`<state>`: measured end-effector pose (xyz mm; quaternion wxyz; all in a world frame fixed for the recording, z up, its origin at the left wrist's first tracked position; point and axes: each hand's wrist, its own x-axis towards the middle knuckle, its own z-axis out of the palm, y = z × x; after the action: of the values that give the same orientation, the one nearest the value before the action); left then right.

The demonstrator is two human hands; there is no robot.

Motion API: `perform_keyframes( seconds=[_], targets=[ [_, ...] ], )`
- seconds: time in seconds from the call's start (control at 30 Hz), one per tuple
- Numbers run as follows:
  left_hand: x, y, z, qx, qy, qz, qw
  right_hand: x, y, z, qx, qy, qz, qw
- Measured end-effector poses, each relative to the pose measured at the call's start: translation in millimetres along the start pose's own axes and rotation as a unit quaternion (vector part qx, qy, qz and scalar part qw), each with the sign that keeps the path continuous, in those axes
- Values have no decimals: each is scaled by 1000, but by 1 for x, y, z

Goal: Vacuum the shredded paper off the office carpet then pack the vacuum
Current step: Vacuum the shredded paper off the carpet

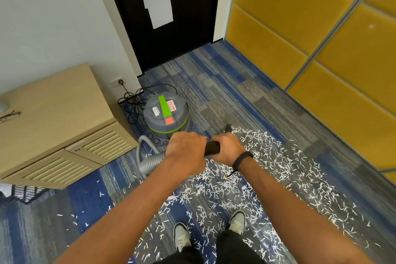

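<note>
In front of both hands: the grey and green vacuum canister stands on the carpet.
Left hand: curled round the wand where the ribbed grey hose joins.
Right hand: gripping the black wand handle, just beside the left.
Nozzle: beyond the right hand, at the paper's edge.
Shredded paper: strewn below and right of the hands, round both shoes.
Cabinet: left of the hands.

White shredded paper on blue-grey striped carpet; grey vacuum with green stripe; yellow wall panels.
</note>
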<state>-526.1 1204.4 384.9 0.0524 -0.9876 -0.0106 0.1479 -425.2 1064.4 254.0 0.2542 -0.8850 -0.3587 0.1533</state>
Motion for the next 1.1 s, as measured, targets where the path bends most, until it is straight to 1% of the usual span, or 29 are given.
perform_keyframes(
  seconds=[0.1,0.2,0.37,0.87,1.1],
  targets=[
    [3,7,3,-25,12,-7,1000,-9,9,-5,-4,-15,16,1000],
    [5,15,8,-41,7,-9,999,-18,19,-3,-16,-20,37,999],
    [3,18,12,-49,18,-9,999,-23,22,1,-12,-13,31,999],
    [-31,-6,8,-27,20,-44,998,-19,-14,19,-10,9,-18,1000],
    [-44,-16,7,-24,6,-28,999,-30,-29,26,-2,14,-14,1000]
  ],
)
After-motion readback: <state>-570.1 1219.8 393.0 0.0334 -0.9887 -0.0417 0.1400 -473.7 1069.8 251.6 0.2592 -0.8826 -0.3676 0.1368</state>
